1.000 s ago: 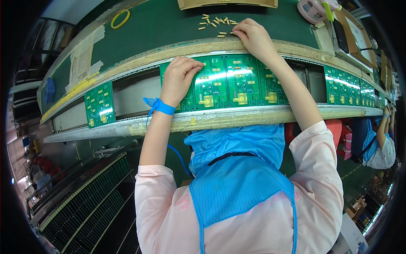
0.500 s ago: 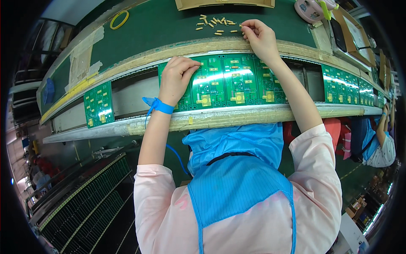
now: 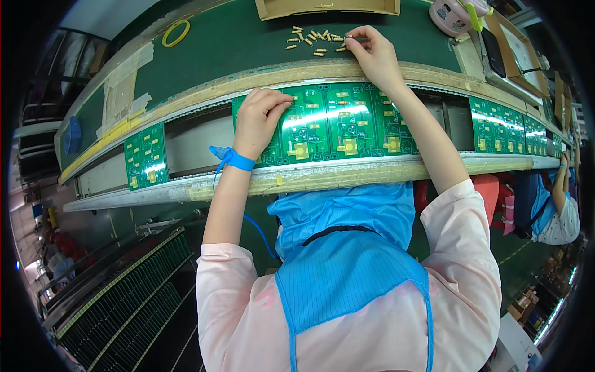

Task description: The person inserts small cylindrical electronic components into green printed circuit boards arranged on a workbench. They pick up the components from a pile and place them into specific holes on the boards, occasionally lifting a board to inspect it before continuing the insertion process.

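My left hand [image 3: 257, 121], with a blue strap [image 3: 238, 159] on its wrist, is closed in a pinch over a green circuit board [image 3: 304, 124]. Its fingertips are at the board's upper edge, and whatever they hold is too small to make out. Beyond the rail, my right hand [image 3: 377, 59] pinches thumb and forefinger together at the right side of a loose pile of small tan resistors [image 3: 312, 41]. What lies between those fingertips is mostly hidden. Another circuit board [image 3: 350, 124] carries a brownish resistor [image 3: 343, 102] near its top.
More boards sit in the track at left [image 3: 146, 155] and right [image 3: 496, 127], between a wooden rail [image 3: 204, 93] and a metal front rail [image 3: 347, 166]. A cardboard box [image 3: 328, 8], yellow tape ring [image 3: 176, 33] and pink container [image 3: 455, 15] stand beyond. Another person [image 3: 558, 217] works at far right.
My right hand has shifted slightly left and away from me, closer to the resistor pile. The left hand stays pinched at nearly the same spot on the board.
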`<state>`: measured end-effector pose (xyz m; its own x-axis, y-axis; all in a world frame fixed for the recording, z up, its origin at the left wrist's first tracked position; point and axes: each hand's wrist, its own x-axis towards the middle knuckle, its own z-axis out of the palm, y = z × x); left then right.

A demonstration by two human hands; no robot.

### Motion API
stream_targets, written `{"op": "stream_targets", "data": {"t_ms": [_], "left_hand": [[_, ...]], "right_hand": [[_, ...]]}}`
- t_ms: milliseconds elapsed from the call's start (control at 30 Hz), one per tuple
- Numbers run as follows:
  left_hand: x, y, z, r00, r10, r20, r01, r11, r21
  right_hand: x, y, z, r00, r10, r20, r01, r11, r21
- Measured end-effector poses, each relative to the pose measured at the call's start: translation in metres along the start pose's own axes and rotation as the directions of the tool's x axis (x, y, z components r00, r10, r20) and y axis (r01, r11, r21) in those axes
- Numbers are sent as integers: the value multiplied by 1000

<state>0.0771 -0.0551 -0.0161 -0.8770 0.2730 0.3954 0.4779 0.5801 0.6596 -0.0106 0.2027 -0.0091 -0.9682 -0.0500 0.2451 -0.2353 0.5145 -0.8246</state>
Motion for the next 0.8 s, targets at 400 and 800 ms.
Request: {"op": "stream_targets", "data": {"t_ms": [400, 800], "left_hand": [[0, 3, 1, 998, 56, 8, -56, 996, 63], [3, 15, 3, 993, 46, 109, -65, 981, 182]], "right_hand": [[-51, -35, -40, 955, 76, 287, -144, 964, 222], [-89, -19, -73, 964, 137, 229, -147, 989, 29]]}}
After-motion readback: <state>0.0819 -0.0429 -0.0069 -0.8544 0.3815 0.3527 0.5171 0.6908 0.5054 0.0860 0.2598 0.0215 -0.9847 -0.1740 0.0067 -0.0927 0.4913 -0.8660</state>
